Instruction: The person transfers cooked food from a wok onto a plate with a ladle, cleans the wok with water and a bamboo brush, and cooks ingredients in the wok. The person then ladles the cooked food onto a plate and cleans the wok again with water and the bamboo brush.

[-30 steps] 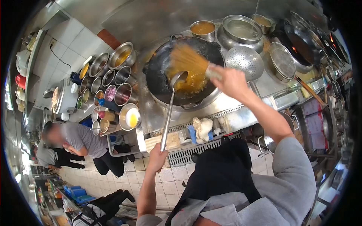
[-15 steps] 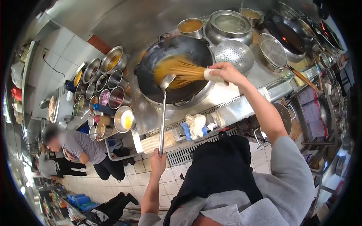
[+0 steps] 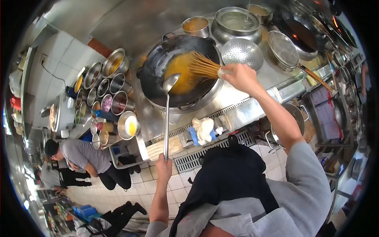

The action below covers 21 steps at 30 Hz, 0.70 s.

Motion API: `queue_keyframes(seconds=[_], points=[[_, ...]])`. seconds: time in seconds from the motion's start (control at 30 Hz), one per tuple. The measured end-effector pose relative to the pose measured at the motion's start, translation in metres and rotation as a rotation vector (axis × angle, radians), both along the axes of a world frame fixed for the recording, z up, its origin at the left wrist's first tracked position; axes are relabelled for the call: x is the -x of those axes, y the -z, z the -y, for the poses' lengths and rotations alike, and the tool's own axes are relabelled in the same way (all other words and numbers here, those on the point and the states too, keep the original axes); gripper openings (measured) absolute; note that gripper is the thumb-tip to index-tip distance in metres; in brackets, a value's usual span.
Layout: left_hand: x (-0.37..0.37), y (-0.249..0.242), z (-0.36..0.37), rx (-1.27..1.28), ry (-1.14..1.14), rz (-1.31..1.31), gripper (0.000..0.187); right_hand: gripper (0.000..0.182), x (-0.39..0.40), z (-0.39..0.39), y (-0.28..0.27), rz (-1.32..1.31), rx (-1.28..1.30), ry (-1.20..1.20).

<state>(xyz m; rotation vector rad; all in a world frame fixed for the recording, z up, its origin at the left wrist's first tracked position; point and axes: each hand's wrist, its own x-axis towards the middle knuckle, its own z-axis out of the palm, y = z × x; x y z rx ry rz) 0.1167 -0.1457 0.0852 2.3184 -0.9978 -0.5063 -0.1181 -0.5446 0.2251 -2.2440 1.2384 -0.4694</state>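
Observation:
A large black wok [image 3: 152, 75] sits on the steel stove with yellow-brown liquid [image 3: 179, 75] in its middle. My right hand [image 3: 240, 77] is closed round the bound end of a bamboo wok brush [image 3: 203, 66], whose splayed bristles reach over the right side of the liquid. Below, my left hand [image 3: 163, 168] grips the handle end of a long steel ladle [image 3: 167, 122]. The ladle's bowl lies over the left edge of the liquid, inside the wok.
Several steel bowls and pots of ingredients [image 3: 128, 125] stand on the left. A perforated strainer [image 3: 242, 54], a lidded pot [image 3: 237, 21] and a wood-handled sieve [image 3: 282, 48] are at the right. Cloths [image 3: 203, 130] lie along the stove front. A co-worker [image 3: 85, 156] leans at the left.
The brush has lifted and shifted right, its bristles now more clearly apart from the liquid. The ladle's bowl has moved slightly left. Both hands keep their hold.

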Motion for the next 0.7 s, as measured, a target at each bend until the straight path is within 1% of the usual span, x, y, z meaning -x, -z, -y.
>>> queue_keyframes(seconds=[0.03,0.07,0.1,0.17,0.23,0.27,0.3,0.37,0.4,0.43,0.47,0.53,0.57,0.6,0.63,0.7], points=[[0.002,0.001,-0.001,0.004,-0.018,-0.014,0.012,0.035,0.006,-0.016,-0.012,0.014,0.037,-0.031],[0.002,0.001,0.0,0.01,-0.028,-0.023,0.012,0.036,0.005,-0.033,-0.026,0.02,0.004,-0.051],[0.0,0.0,0.002,0.015,-0.032,-0.029,0.012,0.036,0.002,-0.044,-0.022,0.055,0.076,-0.142],[0.002,-0.002,0.001,-0.014,-0.035,-0.058,0.014,0.036,-0.012,-0.028,0.027,0.17,0.287,-0.244],[0.002,0.004,0.003,-0.003,-0.044,-0.104,0.016,0.037,-0.018,0.016,0.043,0.403,-0.57,-0.17],[0.0,0.016,-0.003,0.015,-0.061,-0.136,0.016,0.036,-0.017,0.026,0.051,0.573,-0.638,-0.096],[-0.002,0.022,-0.007,0.024,-0.077,-0.167,0.017,0.034,-0.011,0.033,0.058,0.579,-0.618,-0.037],[0.011,-0.002,0.009,0.095,-0.085,-0.092,0.016,0.033,0.008,0.032,0.075,0.572,-0.626,0.02],[0.022,-0.018,0.025,0.14,-0.075,-0.063,0.016,0.034,0.02,0.02,0.074,0.622,-0.638,0.097],[0.03,-0.034,0.045,0.2,-0.083,-0.103,0.014,0.034,0.031,0.001,0.074,0.672,-0.644,0.173],[0.033,-0.04,0.062,0.217,-0.05,-0.212,0.015,0.043,0.04,-0.014,0.093,0.8,-0.655,0.244],[0.045,-0.058,0.092,0.243,0.015,-0.384,0.019,0.049,0.063,-0.055,0.085,1.07,-0.811,0.398],[0.059,-0.073,0.115,0.262,0.064,-0.449,0.021,0.051,0.07,-0.072,0.081,1.212,-0.801,0.472],[0.07,-0.079,0.135,0.278,0.132,-0.52,0.023,0.051,0.078,-0.083,0.081,1.317,-0.83,0.607],[0.079,-0.077,0.154,0.245,0.183,-0.465,0.024,0.053,0.101,-0.094,0.087,1.35,-0.896,0.526],[0.1,-0.071,0.188,0.189,0.288,-0.352,0.028,0.054,0.128,-0.106,0.091,1.412,-0.916,0.575]])
